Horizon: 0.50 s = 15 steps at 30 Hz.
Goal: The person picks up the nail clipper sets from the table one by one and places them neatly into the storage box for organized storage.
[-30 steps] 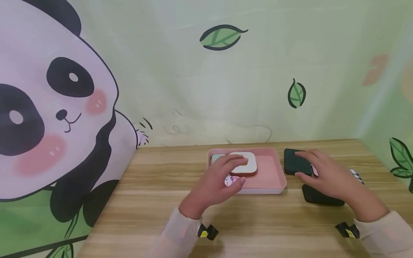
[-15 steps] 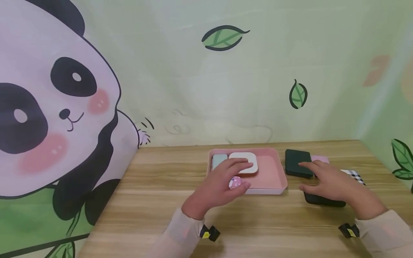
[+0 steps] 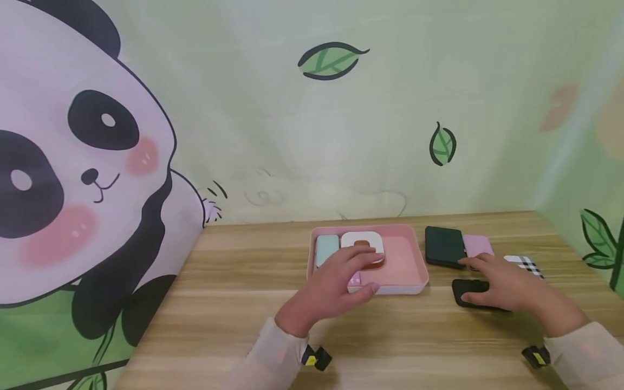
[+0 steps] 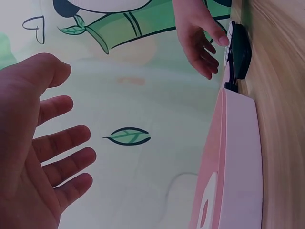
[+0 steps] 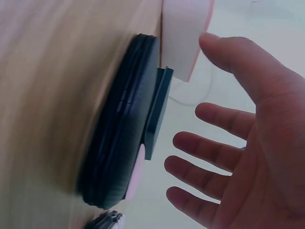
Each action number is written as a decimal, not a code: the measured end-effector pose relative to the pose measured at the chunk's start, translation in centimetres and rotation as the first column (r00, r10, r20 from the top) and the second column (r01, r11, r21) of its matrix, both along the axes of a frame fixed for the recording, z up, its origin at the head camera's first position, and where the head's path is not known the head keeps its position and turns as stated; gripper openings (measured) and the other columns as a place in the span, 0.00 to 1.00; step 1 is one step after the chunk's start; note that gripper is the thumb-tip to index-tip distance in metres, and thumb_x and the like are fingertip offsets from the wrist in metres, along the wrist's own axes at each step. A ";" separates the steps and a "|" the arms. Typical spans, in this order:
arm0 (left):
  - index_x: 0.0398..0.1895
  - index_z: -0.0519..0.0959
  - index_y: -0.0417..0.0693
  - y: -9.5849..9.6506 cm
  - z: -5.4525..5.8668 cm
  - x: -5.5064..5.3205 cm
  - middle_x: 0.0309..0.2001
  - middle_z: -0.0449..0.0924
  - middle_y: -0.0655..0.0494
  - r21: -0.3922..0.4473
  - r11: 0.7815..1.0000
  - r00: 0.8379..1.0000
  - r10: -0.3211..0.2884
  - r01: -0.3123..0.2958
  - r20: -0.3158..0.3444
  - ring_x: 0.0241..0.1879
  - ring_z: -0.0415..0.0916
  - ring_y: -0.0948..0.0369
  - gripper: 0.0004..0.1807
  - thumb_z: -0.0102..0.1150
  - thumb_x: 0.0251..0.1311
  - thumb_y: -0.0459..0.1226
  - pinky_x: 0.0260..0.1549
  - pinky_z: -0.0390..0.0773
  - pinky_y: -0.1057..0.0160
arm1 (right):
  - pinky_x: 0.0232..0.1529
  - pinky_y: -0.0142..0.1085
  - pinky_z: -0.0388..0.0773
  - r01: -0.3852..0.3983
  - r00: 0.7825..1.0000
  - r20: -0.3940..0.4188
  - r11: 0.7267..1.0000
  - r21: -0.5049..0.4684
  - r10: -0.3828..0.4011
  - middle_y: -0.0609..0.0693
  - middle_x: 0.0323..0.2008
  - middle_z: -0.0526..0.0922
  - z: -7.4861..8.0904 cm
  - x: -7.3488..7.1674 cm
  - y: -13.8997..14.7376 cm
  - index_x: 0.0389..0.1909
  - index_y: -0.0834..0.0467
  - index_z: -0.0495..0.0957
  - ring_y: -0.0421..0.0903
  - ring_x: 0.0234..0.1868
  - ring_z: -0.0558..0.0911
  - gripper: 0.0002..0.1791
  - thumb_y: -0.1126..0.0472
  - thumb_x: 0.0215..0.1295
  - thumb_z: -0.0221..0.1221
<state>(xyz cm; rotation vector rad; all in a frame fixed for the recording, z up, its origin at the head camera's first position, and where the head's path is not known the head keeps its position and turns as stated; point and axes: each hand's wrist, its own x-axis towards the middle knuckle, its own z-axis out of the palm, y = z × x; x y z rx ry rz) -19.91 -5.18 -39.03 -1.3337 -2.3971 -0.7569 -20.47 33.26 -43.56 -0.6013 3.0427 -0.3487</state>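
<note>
The left hand (image 3: pixel 331 284) hovers over the near left part of a pink tray (image 3: pixel 405 260), thumb and fingers spread apart and slightly bent, holding nothing; the left wrist view shows it clear of the tray's side. Taking the middle of the tray as the dial, with 12 o'clock at the far side of the desk (image 3: pixel 244 303), a pale blue box (image 3: pixel 326 250) lies at 9 o'clock, a small pink item (image 3: pixel 355 279) at 7, partly hidden by the hand, and a white box (image 3: pixel 375 240) with a brown patch on top sits just off the middle towards 12, beneath the fingertips.

The right hand (image 3: pixel 512 281) is also held loosely spread and has hold of nothing. It hangs above a black case (image 3: pixel 470 286), which shows at its 9 o'clock, under the thumb; the right wrist view shows a gap between the fingers and the case. From this hand, a dark flat box (image 3: pixel 443 246) lies at 10 o'clock, a pink flat piece (image 3: pixel 479 245) between 10 and 11, beside that box, and a checked item (image 3: pixel 526 264) between 1 and 2. The tray is at 9 o'clock, well apart.
</note>
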 end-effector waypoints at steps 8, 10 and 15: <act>0.67 0.74 0.50 -0.1 -0.5 -0.1 0.64 0.75 0.57 0.005 1.000 1.000 -0.007 0.008 -0.021 0.69 0.66 0.57 0.27 0.59 0.67 0.47 0.69 0.65 0.59 | 0.50 0.56 0.78 -0.016 0.999 0.027 1.000 -0.016 0.016 0.66 0.58 0.75 -0.7 -0.5 -0.1 0.65 0.62 0.72 0.60 0.55 0.79 0.44 0.42 0.52 0.72; 0.68 0.73 0.50 0.0 -0.6 -0.1 0.65 0.74 0.57 -0.002 1.000 1.000 -0.010 0.010 -0.017 0.69 0.66 0.58 0.27 0.58 0.68 0.48 0.69 0.66 0.58 | 0.50 0.55 0.78 -0.019 0.999 0.040 1.000 -0.017 0.020 0.66 0.58 0.75 -0.9 -0.6 -0.1 0.65 0.62 0.72 0.60 0.54 0.79 0.44 0.43 0.52 0.73; 0.69 0.72 0.50 0.1 -0.5 -0.3 0.66 0.74 0.57 -0.024 1.000 0.999 -0.009 0.008 -0.040 0.69 0.66 0.59 0.27 0.56 0.69 0.49 0.68 0.66 0.59 | 0.49 0.55 0.78 -0.035 0.997 0.072 0.999 -0.008 0.036 0.66 0.56 0.76 -1.0 -0.9 0.1 0.65 0.63 0.71 0.59 0.53 0.80 0.44 0.43 0.53 0.72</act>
